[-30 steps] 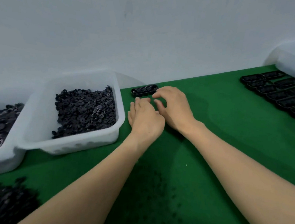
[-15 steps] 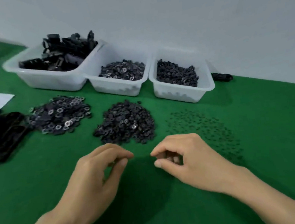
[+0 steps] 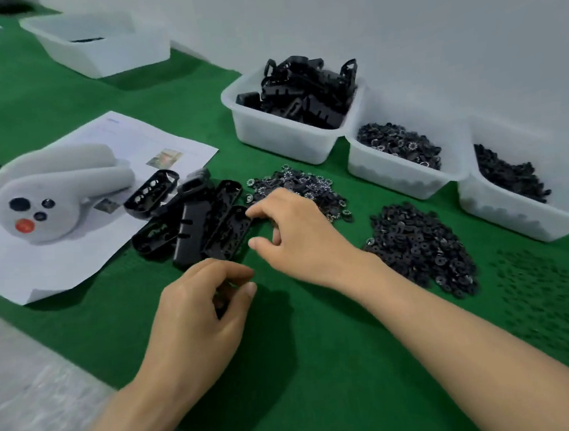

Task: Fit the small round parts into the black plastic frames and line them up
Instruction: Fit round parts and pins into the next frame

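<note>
Black plastic frames [image 3: 190,234] — about six, loose — lie on the green mat [image 3: 324,366] beside two piles of round parts [image 3: 423,244]. The right hand [image 3: 298,234] spreads index and thumb at the nearest frame; the left hand [image 3: 198,312] curls its fingertips together — contents unclear.

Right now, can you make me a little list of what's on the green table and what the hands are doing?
Table: green mat
Loose frames: black frames heaped beside the paper
Frame bin: white bin full of more frames
Round parts: toothed pile, dark pile
Left hand: fingers curled; holding anything, cannot tell
Right hand: at the heap, forefinger tip by one frame, thumb apart
Extra: white gadget on the paper
</note>
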Demonstrator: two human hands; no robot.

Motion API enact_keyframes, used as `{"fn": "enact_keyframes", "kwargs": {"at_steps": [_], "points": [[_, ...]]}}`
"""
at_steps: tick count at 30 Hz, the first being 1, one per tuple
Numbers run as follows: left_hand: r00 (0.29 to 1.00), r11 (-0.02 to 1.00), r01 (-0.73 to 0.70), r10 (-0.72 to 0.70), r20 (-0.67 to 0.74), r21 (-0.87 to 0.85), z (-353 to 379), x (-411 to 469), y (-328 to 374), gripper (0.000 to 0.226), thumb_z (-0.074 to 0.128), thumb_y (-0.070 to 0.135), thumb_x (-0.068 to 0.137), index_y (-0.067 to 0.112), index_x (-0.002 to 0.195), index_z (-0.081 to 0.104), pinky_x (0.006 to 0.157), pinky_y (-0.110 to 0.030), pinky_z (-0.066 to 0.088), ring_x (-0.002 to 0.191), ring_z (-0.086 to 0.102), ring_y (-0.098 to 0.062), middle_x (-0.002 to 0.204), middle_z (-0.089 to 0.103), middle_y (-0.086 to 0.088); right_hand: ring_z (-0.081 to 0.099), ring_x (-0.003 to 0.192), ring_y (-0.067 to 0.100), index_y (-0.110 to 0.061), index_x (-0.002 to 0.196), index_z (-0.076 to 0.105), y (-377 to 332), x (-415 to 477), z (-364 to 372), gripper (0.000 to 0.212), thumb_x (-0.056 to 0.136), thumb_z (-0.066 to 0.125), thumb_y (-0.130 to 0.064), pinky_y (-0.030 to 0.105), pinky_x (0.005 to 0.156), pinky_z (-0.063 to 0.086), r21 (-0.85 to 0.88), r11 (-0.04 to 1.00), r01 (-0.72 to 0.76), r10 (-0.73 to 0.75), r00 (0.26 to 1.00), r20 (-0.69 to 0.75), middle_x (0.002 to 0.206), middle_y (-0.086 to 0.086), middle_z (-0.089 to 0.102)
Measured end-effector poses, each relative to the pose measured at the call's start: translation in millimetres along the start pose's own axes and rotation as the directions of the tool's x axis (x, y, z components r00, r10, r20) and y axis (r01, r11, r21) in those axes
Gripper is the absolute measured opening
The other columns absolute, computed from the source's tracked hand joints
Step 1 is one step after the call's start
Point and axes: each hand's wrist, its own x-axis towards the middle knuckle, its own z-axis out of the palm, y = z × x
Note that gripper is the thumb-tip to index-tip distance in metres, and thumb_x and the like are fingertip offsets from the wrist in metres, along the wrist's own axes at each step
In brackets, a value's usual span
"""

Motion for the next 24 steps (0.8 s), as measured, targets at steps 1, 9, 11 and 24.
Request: {"fn": "enact_keyframes", "kwargs": {"at_steps": [1,9,11,24], "points": [[1.000,1.000,0.014,-0.014,-0.006,-0.004,-3,2,-4,0.012,0.068,0.009,0.078,0.016,0.088,0.068,0.063,-0.010,0.043,0.080,0.055,-0.003,0.080,0.061,0.011,0.046,0.084,0.010,-0.010,0.120,0.056,-3,10,5,0.037,0.084,0.061,-0.016,0.026,0.088,0.038,-0.005,1.000,0.002,-0.002,1.000,0.003,0.118,0.007,0.052],[0.997,0.993,0.064,-0.067,-0.034,-0.103,-11,12,-23,0.017,0.068,0.007,0.078,0.022,0.085,0.061,0.062,-0.009,0.043,0.074,0.056,-0.004,0.076,0.060,0.009,0.046,0.066,-0.009,-0.011,0.110,0.064,-6,37,10,0.032,0.078,0.062,-0.003,0.014,0.081,0.039,0.004,1.000,-0.009,0.009,1.000,-0.013,0.092,-0.008,0.065],[0.998,0.993,0.027,-0.032,-0.045,-0.113,-12,14,-23,0.019,0.068,0.005,0.077,0.021,0.084,0.061,0.061,-0.011,0.044,0.074,0.056,-0.007,0.075,0.060,0.008,0.044,0.056,-0.012,-0.010,0.102,0.068,-3,26,-1,0.030,0.075,0.061,0.002,0.003,0.069,0.035,0.021,1.000,0.003,-0.002,0.997,-0.072,0.074,-0.022,0.053],[0.868,0.987,-0.105,0.152,0.472,-0.124,3,43,-23,0.066,0.078,0.020,0.069,0.043,0.119,0.041,0.078,0.003,0.030,0.100,0.039,0.019,0.101,0.041,0.040,0.059,0.069,0.012,-0.026,0.091,0.070,28,-67,-44,0.029,0.083,0.062,0.001,0.024,0.063,0.048,0.243,0.955,-0.168,0.177,0.984,-0.018,0.084,-0.012,0.066]]}}
